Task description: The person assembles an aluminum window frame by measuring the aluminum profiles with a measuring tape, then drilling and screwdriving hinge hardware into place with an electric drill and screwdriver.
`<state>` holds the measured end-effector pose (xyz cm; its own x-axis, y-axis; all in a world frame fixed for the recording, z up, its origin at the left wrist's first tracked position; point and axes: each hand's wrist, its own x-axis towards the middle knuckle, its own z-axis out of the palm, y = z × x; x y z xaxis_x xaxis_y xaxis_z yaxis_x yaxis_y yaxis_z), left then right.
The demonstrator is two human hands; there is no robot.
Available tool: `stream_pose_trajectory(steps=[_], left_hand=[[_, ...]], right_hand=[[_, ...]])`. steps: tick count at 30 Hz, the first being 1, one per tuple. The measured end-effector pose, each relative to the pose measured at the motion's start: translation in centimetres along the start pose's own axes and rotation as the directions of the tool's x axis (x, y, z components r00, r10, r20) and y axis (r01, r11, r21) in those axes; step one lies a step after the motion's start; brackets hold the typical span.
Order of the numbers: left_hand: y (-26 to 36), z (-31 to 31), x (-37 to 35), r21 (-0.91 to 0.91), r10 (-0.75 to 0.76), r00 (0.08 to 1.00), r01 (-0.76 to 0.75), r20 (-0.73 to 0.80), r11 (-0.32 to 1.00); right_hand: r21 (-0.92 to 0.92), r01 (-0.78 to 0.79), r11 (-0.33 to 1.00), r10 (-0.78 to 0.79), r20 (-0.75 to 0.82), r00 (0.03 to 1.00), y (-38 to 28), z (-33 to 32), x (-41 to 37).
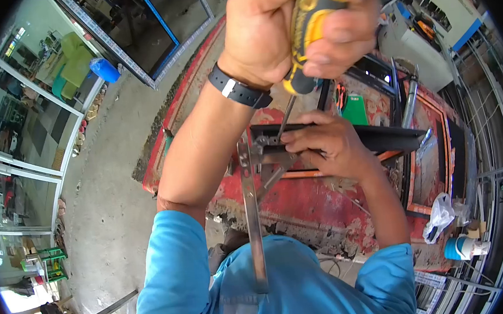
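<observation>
Raised at the top centre, my left hand [259, 37], with a black watch strap at its wrist, is closed around a yellow and black screwdriver [306, 29]. Its shaft slants down to a metal fitting [262, 144] at the end of a black profile [381, 138]. My right hand [325, 141] grips this profile, its fingertips beside the screwdriver's tip. A slotted metal strip [252, 217] runs from the fitting down in front of the blue shirt. The exact contact at the tip is too small to make out.
Under the profile is a worn red table [291, 204]. Behind my right hand lie a green card [354, 111] and a red-handled tool [340, 96]. Orange-edged frames [414, 202] and a plastic bag [439, 218] are on the right. Glass doors [13, 130] stand at the left.
</observation>
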<state>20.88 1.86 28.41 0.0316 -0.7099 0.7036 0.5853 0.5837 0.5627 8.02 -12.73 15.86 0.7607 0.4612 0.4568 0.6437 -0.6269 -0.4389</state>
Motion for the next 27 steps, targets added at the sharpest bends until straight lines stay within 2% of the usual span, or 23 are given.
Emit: stream_pose_trajectory(steps=[2, 3, 4, 5, 6, 8, 9, 11, 12, 13, 15, 16, 19, 20, 23, 24, 27], left_hand=[[0.6, 0.7, 0.8, 0.279, 0.095, 0.995, -0.09, -0.005, 0.956], [0.2, 1.4, 0.3, 0.51, 0.146, 0.986, -0.088, -0.075, 0.856], [-0.5, 2.4, -0.1, 0.772, 0.271, 0.96, -0.12, -0.069, 0.624], [-1.0, 2.6, -0.4, 0.923, 0.372, 0.928, -0.139, -0.005, 0.359], [-0.7, 1.4, -0.3, 0.944, 0.399, 0.916, -0.169, 0.045, 0.283], [-1.0, 1.1, -0.5, 0.619, 0.311, 0.949, -0.278, 0.056, 0.735], [-0.3, 0.3, -0.2, 0.469, 0.244, 0.962, -0.272, 0.12, 0.84], [1.0, -0.8, 0.6, 0.149, 0.104, 0.964, -0.144, 0.245, 0.978], [1.2, -0.8, 0.2, 0.333, 0.119, 0.978, -0.171, 0.174, 0.927], [0.4, 1.0, -0.1, 0.475, 0.188, 0.982, -0.183, 0.037, 0.861], [-1.2, 4.7, -0.5, 0.714, 0.313, 0.92, -0.053, -0.238, 0.698], [-0.4, 7.0, -0.5, 0.812, 0.343, 0.901, 0.016, -0.264, 0.583], [0.4, 2.8, -0.7, 0.885, 0.315, 0.932, 0.014, -0.18, 0.465], [0.5, 2.3, -0.5, 0.742, 0.264, 0.935, -0.002, -0.236, 0.67], [1.1, 3.9, 0.2, 0.537, 0.2, 0.93, -0.003, -0.309, 0.844], [0.9, 2.4, -0.1, 0.408, 0.165, 0.978, -0.1, -0.128, 0.907], [0.2, 0.9, 0.1, 0.601, 0.258, 0.964, -0.241, 0.06, 0.762]], right_hand=[[-0.044, 0.046, 0.998, -0.046, -0.014, 0.999, 0.2, 0.0, -0.2], [-0.037, 0.03, 0.999, -0.03, -0.015, 0.999, 0.2, 0.1, -0.3], [-0.021, 0.006, 1.0, -0.006, -0.01, 1.0, 0.3, 0.2, -0.3], [-0.003, -0.017, 1.0, 0.017, 0.0, 1.0, 0.4, 0.3, -0.3], [-0.03, -0.03, 0.999, 0.03, 0.01, 1.0, 0.1, 0.0, -0.1], [-0.012, -0.003, 1.0, 0.003, -0.013, 1.0, 0.5, 0.7, -0.1], [-0.016, 0.023, 1.0, -0.023, -0.025, 0.999, 0.5, 0.6, 0.2], [-0.011, 0.026, 1.0, -0.026, -0.033, 0.999, 0.1, 0.1, 0.4], [-0.019, 0.043, 0.999, -0.043, -0.045, 0.998, 0.1, 0.3, 0.2], [-0.018, 0.046, 0.999, -0.047, -0.055, 0.997, 0.1, 0.5, -0.1], [0.014, 0.004, 1.0, -0.003, -0.051, 0.999, 0.0, 0.5, 0.0], [0.015, -0.008, 1.0, 0.008, -0.041, 0.999, 0.1, 0.4, 0.0], [-0.018, 0.009, 1.0, -0.01, -0.022, 1.0, 0.3, 0.2, 0.3], [-0.002, 0.008, 1.0, -0.008, -0.02, 1.0, 0.5, 0.2, 0.2], [0.019, 0.013, 1.0, -0.013, -0.005, 1.0, 0.7, 0.1, 0.4], [0.013, 0.016, 1.0, -0.016, -0.007, 1.0, 0.7, 0.1, 0.3], [0.007, 0.029, 1.0, -0.028, -0.017, 0.999, 0.6, 0.2, 0.1]])
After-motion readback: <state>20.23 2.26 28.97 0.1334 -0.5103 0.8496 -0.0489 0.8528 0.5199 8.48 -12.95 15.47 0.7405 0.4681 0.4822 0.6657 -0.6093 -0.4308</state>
